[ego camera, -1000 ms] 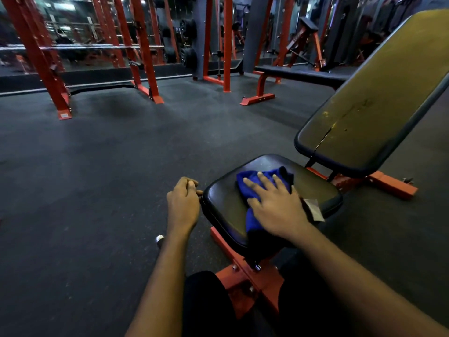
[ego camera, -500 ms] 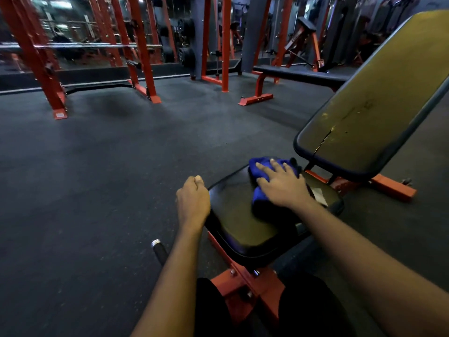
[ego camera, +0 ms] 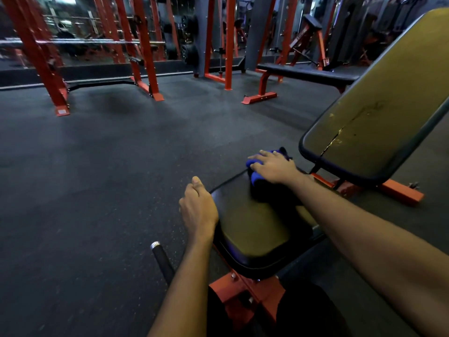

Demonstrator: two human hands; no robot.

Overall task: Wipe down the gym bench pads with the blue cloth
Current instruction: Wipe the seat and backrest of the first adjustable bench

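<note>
To wipe well, keep the palm flat and sweep the crumpled blue cloth [ego camera: 253, 178] in overlapping strokes from the far edge of the black padded seat surface [ego camera: 255, 229] to its near edge, then move on to the tilted, cracked olive back pad [ego camera: 376, 117]. The right hand [ego camera: 274, 167] presses the cloth at that far edge, fingers [ego camera: 257, 156] spread straight. The left hand [ego camera: 198, 210] sits at the seat's left edge, curled; I cannot tell whether it grips.

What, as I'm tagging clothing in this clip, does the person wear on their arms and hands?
Nothing that shows. The left hand and right hand are bare: no gloves, rings, watch or wristbands visible. The left forearm and right forearm are bare too, no sleeve in frame.
</note>
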